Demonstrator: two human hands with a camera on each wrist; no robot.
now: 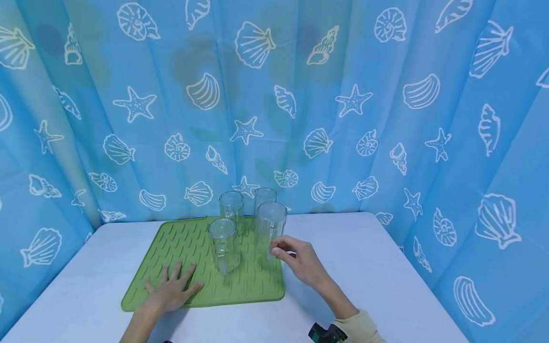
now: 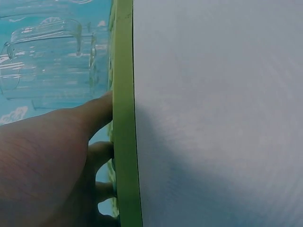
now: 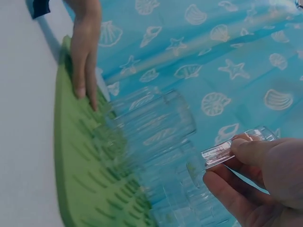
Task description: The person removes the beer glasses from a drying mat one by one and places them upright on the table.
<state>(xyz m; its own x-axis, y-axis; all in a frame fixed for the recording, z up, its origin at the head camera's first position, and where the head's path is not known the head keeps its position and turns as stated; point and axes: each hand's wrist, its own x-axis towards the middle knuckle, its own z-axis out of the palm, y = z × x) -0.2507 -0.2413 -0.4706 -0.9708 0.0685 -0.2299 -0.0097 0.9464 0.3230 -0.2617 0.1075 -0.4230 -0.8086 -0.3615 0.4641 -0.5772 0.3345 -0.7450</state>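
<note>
My left hand (image 1: 169,290) lies spread on the front left of a green ridged mat (image 1: 193,243), its fingertips on the mat's surface. With thumb and fingers, my right hand (image 1: 296,257) pinches the handle (image 3: 218,154) of a clear glass mug (image 1: 271,219) at the mat's right side. Another clear glass mug (image 1: 224,245) stands to its left, between the two hands. Behind these are a third glass mug (image 1: 231,205) and a taller-looking clear glass (image 1: 265,194), partly hidden by the front right mug.
The mat rests on a white-covered table (image 1: 343,267), with white surface on both sides and in front. A blue curtain (image 1: 291,119) with white shell and starfish prints hangs behind and around the table. A dark device (image 1: 328,333) sits at the right wrist.
</note>
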